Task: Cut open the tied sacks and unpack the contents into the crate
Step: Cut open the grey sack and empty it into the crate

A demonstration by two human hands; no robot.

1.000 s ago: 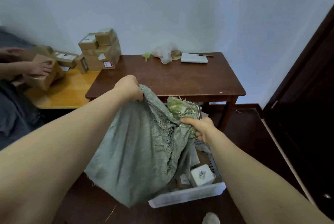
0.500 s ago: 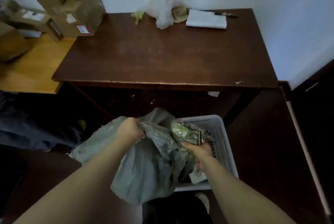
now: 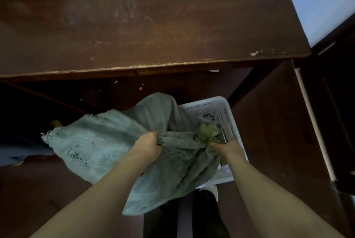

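Observation:
A grey-green woven sack (image 3: pixel 99 141) hangs limp over the white perforated crate (image 3: pixel 226 111) on the floor and covers most of it. My left hand (image 3: pixel 148 143) grips a bunched fold of the sack near its middle. My right hand (image 3: pixel 228 146) grips the sack's frayed yellowish-green mouth (image 3: pixel 208 132) together with a thin metal tool, likely scissors (image 3: pixel 223 135), above the crate's right side. The crate's contents are hidden under the cloth.
A dark brown wooden table (image 3: pixel 153 26) fills the upper view, its front edge just beyond the crate. A table leg (image 3: pixel 247 84) stands right behind the crate. A dark door or cabinet (image 3: pixel 330 103) is at the right. My shoe (image 3: pixel 211 189) sits by the crate's near edge.
My head has tilted down and moved closer, so the table top fills the view. Both hands have lowered the sack onto the crate, and the boxes in it are covered.

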